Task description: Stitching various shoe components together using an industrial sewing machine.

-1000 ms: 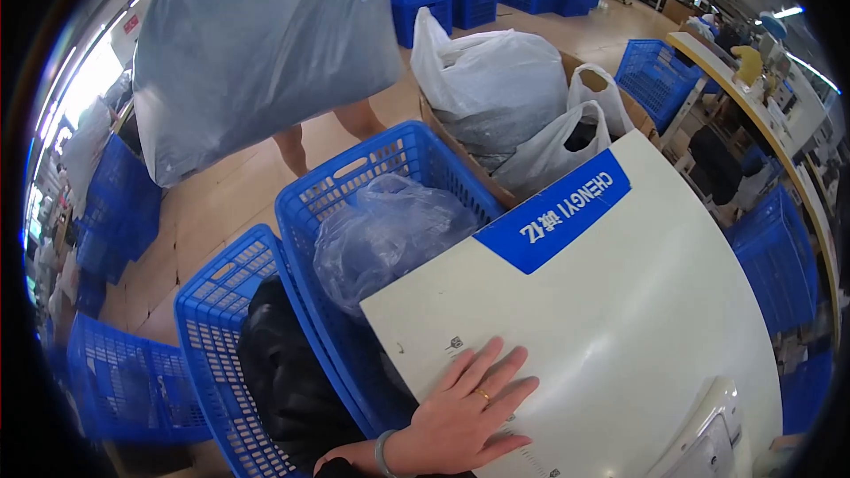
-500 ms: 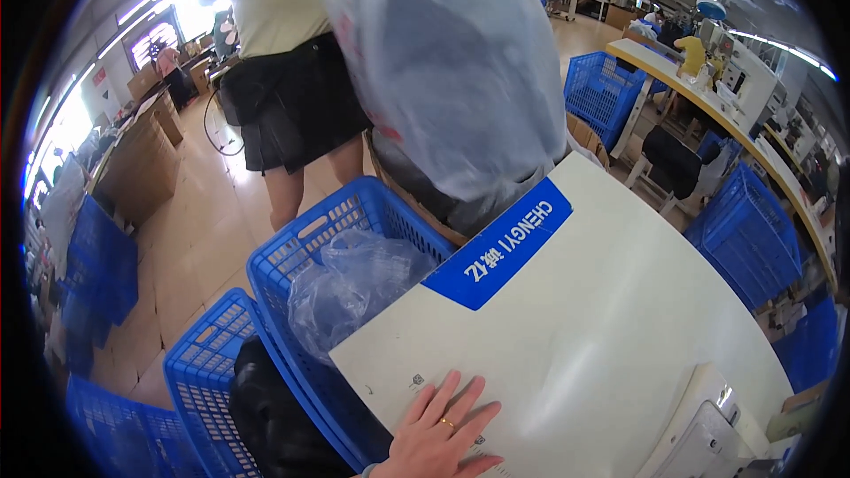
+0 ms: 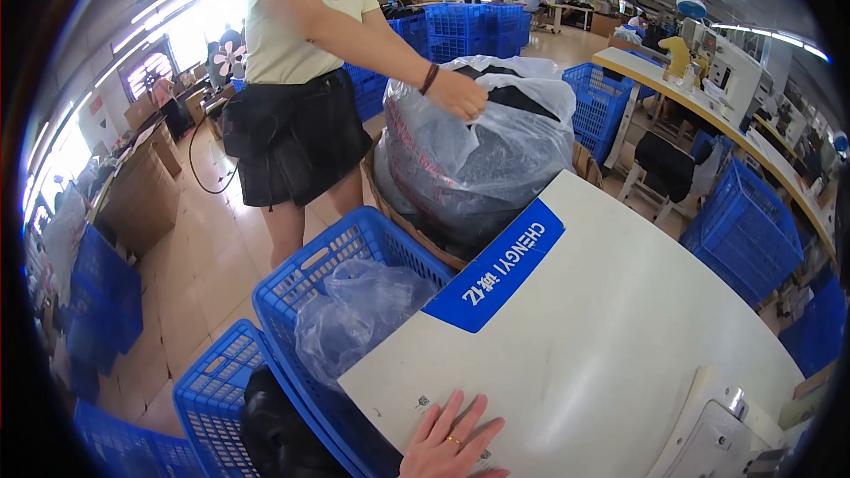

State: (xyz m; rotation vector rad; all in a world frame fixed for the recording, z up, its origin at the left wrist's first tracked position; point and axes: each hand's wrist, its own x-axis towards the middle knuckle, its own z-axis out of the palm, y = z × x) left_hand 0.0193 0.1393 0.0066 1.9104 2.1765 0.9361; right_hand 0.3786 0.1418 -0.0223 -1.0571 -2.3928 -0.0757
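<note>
My left hand (image 3: 449, 444) lies flat, palm down with fingers spread, on the white tabletop (image 3: 567, 336) near its left edge. A ring shows on one finger. Nothing is held in it. My right hand is out of the picture. Beyond the tabletop's far edge stands a large clear plastic bag (image 3: 469, 159) of dark material, set in a cardboard box (image 3: 382, 199). Another person (image 3: 297, 80) in a pale top and black skirt stands behind it, one hand (image 3: 460, 96) gripping the bag's upper edge.
Left of the tabletop, a blue crate (image 3: 305, 257) holds crumpled clear plastic (image 3: 363, 305). A second blue crate (image 3: 226, 363) beside it contains black material (image 3: 279, 425). A white machine part (image 3: 699, 429) sits at lower right. A curved workbench (image 3: 682, 93) with blue crates (image 3: 744, 230) runs along the right.
The big plastic bag has come down into the box, its top now showing dark material. The other person's hand has come into view on it. My left hand remains on the tabletop.
</note>
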